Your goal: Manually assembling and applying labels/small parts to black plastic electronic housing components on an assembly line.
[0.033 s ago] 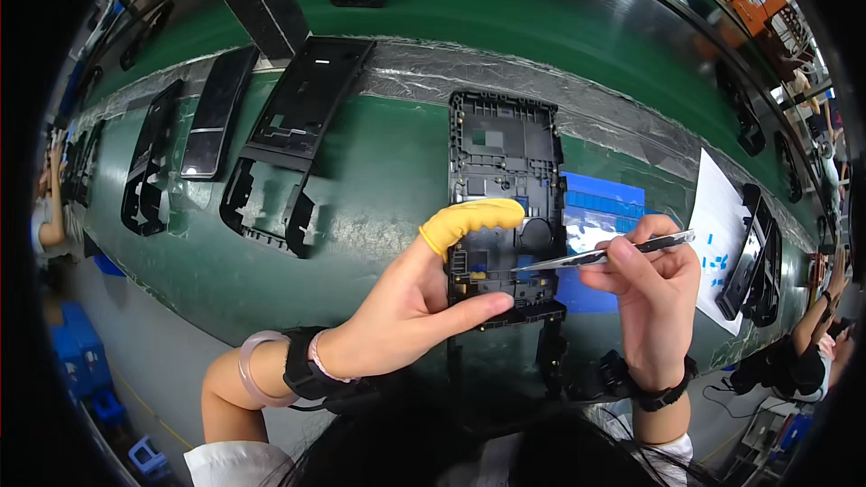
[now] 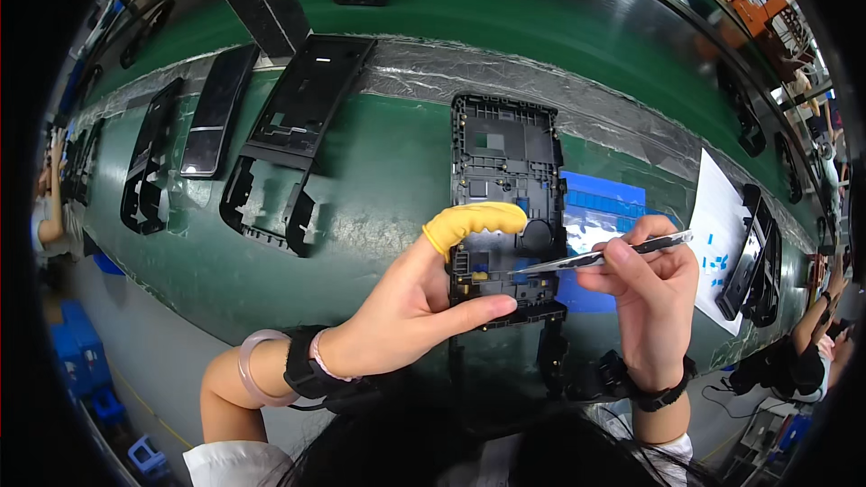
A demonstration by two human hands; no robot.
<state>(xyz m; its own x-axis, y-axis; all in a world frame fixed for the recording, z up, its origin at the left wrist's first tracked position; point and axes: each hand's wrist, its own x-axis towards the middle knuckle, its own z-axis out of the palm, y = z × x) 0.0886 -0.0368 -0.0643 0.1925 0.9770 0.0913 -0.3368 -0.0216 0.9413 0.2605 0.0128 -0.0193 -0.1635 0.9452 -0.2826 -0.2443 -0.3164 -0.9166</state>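
My left hand [image 2: 388, 316] grips the left edge of a black plastic housing [image 2: 505, 140], with the thumb across its near end. A yellow finger cot [image 2: 474, 224] covers the index finger, which lies over the housing's inner face. My right hand [image 2: 651, 284] is closed on slim metal tweezers [image 2: 586, 260]. Their tips reach into the lower part of the housing, by small blue and yellow parts; whether they hold anything is too small to tell. Under the housing's right side lies a blue sheet [image 2: 600, 207] with rows of small blue pieces.
More black housings [image 2: 289, 144] lie on the green bench [image 2: 361, 180] to the left. On the right, a white sheet [image 2: 717, 234] bears small blue bits, with black frames [image 2: 765, 257] beside it. A metal post [image 2: 257, 0] stands behind, near a green conveyor [image 2: 505, 27].
The black housing, together with my left hand, has shifted very slightly to the right and nearer. The tweezers stay in the same area.
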